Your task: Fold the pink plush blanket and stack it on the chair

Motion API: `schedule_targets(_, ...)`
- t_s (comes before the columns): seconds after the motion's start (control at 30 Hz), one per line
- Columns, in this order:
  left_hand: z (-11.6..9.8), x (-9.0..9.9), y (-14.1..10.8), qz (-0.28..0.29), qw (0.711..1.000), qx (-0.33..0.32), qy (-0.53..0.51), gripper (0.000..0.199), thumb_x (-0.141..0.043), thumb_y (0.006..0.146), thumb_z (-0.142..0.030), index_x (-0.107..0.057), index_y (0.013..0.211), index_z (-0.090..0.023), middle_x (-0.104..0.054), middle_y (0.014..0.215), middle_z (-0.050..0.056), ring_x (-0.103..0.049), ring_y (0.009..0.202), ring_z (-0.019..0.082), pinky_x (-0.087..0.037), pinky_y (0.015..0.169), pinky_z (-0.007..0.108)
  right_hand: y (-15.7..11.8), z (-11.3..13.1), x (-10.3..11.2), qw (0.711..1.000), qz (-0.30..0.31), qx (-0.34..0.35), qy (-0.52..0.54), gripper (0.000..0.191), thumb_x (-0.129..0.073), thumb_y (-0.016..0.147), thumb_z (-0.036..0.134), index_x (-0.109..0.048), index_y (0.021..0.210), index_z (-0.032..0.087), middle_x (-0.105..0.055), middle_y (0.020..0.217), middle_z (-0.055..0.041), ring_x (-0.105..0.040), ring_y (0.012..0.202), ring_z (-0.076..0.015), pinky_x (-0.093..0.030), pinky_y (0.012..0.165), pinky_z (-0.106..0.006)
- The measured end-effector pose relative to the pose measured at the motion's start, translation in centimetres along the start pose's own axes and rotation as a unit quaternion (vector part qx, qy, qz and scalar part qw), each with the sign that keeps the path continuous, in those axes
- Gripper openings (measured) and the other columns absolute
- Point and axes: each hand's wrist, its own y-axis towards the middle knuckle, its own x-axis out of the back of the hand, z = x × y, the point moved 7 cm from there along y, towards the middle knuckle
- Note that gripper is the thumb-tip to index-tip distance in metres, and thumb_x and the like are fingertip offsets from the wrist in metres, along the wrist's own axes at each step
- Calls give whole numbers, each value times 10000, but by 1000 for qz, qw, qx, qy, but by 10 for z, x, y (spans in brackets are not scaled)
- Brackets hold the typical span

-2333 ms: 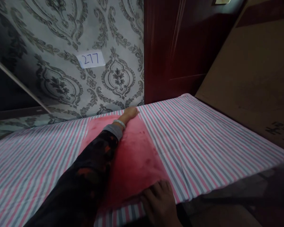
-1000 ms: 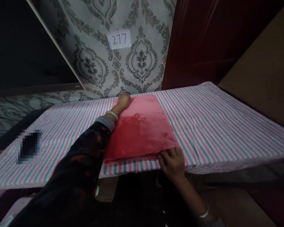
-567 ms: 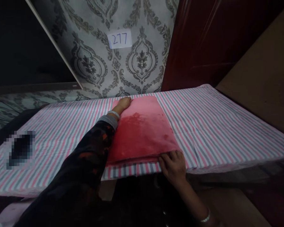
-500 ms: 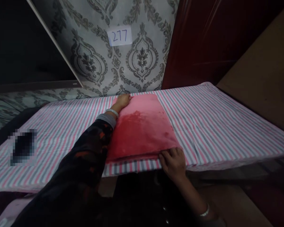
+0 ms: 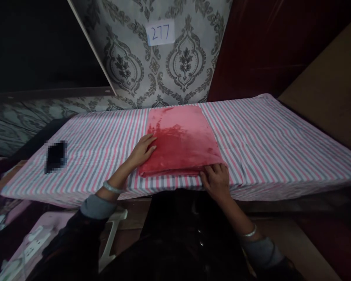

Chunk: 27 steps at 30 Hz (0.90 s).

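A folded red plush cloth (image 5: 184, 144) lies flat, with darker brushed patches in its pile and its layered near edge facing me. My left hand (image 5: 142, 150) rests at the cloth's left side, thumb and fingers apart, the fingertips touching its surface. At the near right corner, the fingers of my right hand (image 5: 217, 180) curl over the edge and grip it. Part of that corner is hidden under them. Beneath the cloth is a pink, grey and white striped table cover (image 5: 269, 144).
A dark pixelated object (image 5: 56, 156) lies on the left of the striped cover. Behind are a patterned wall with a paper marked 277 (image 5: 160, 32), a dark screen (image 5: 46, 47) and a dark red panel (image 5: 260, 47). A white power strip (image 5: 32, 248) sits low at left.
My left hand has left the cloth's far left corner and come back toward me along its left side, opening. My right hand keeps its hold on the near right corner. The view has shifted.
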Motion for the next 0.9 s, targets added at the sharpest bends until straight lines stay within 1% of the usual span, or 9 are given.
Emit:
schedule_targets(0.07, -19, 9, -33, -44, 999, 0, 2, 434, -389, 982, -369, -582, 1333, -202, -541, 1444, 120, -461, 1365, 244, -386, 1143, 442, 0, 3, 5, 1000, 2, 20, 6, 218, -501, 946, 270, -683, 1019, 175, -587, 928, -106, -467, 900, -271, -380, 827, -411)
schedule_targets(0.13, -44, 13, -58, -70, 997, -28, 16, 383, -448, 964, -355, -617, 1288, -237, -557, 1432, 107, -455, 1365, 261, -386, 1138, 479, 3, 9, 9, 999, 9, 44, 13, 236, -488, 955, 248, -676, 1079, 178, -622, 966, -107, -495, 923, -268, -379, 873, -421)
schedule_targets(0.23, -84, 7, -81, -58, 991, -112, 42, 293, -539, 924, -290, -677, 1183, -287, -560, 1441, 89, -455, 1361, 278, -392, 1116, 519, 11, 24, 9, 996, 29, 83, 19, 283, -472, 964, 227, -657, 1174, 189, -660, 1019, -104, -528, 958, -263, -369, 897, -410)
schedule_targets(0.3, -99, 0, -85, -44, 987, -144, 57, 290, -539, 919, -235, -692, 1155, -307, -562, 1444, 81, -469, 1352, 274, -398, 1103, 525, 18, 34, 6, 993, 49, 106, 21, 304, -482, 964, 232, -643, 1218, 193, -673, 1051, -105, -545, 972, -258, -369, 865, -383)
schedule_targets(0.43, -96, -6, -79, -55, 989, -111, 85, 327, -497, 923, -199, -680, 1188, -253, -546, 1455, 121, -483, 1345, 281, -409, 1090, 519, 28, 38, -8, 990, 111, 92, -10, 216, -536, 940, 233, -684, 1095, 201, -690, 942, -94, -578, 875, -246, -359, 764, -350)
schedule_targets(0.57, -84, -5, -75, -50, 990, -63, 116, 225, -549, 893, -229, -703, 1057, -213, -473, 1515, 142, -442, 1379, 309, -371, 1115, 531, 31, 31, -14, 983, 153, 82, -61, 164, -548, 902, 149, -689, 977, 188, -690, 856, -96, -595, 806, -236, -345, 722, -334)
schedule_targets(0.7, -86, -6, -69, -23, 989, -57, 138, 218, -624, 839, -261, -687, 1032, -179, -328, 1596, 174, -356, 1434, 350, -315, 1141, 561, 43, 26, -9, 983, 142, 90, -67, 264, -475, 890, 72, -679, 1021, 176, -705, 891, -101, -611, 809, -228, -366, 719, -322)
schedule_targets(0.8, -86, -5, -61, -17, 987, -52, 151, 267, -595, 840, -208, -676, 1094, -192, -383, 1571, 157, -371, 1424, 340, -292, 1147, 570, 58, 21, -4, 988, 120, 85, -39, 282, -461, 894, 87, -665, 1072, 167, -710, 938, -102, -621, 855, -232, -398, 739, -314)
schedule_targets(0.9, -79, -4, -54, -11, 986, -46, 163, 301, -531, 858, -137, -682, 1111, -200, -509, 1476, 149, -458, 1353, 328, -344, 1108, 549, 66, 17, -1, 990, 108, 88, -23, 303, -464, 896, 102, -655, 1124, 158, -713, 967, -100, -624, 874, -233, -413, 757, -312)
